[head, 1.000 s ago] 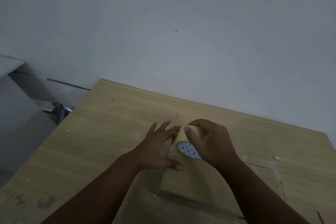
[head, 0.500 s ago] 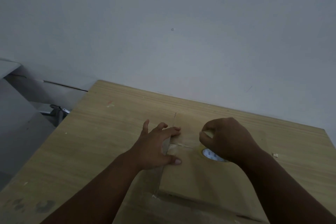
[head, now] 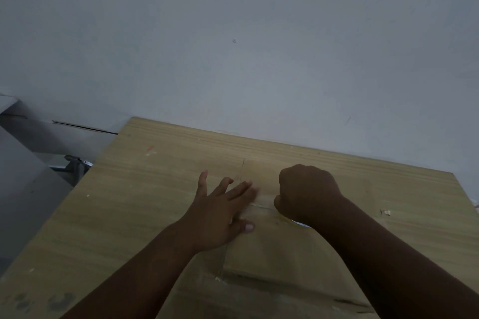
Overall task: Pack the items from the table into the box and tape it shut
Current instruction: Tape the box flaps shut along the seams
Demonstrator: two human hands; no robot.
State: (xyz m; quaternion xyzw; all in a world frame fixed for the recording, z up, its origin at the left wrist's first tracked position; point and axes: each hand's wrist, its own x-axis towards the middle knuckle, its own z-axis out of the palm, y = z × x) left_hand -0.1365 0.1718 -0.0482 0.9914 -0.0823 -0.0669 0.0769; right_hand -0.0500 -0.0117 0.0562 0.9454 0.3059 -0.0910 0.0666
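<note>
A closed cardboard box point(head: 272, 248) lies on the wooden table point(head: 145, 202), its flaps folded flat. My left hand point(head: 220, 212) rests flat on the box's left edge, fingers spread, pressing down the end of a pale tape strip point(head: 263, 201) that runs across the lid. My right hand point(head: 308, 191) is closed over the tape roll point(head: 298, 223) on top of the box; only a sliver of the roll's white inner side shows below the wrist.
A plain grey wall rises right behind the table's far edge. To the left, beyond the table's edge, stand grey furniture and a small metal fitting point(head: 76, 163). A small scrap point(head: 386, 212) lies on the table at the right.
My right hand has carried the tape roll to the right across the lid, drawing out a strip. My left hand has stayed on the box's left edge and spread its fingers.
</note>
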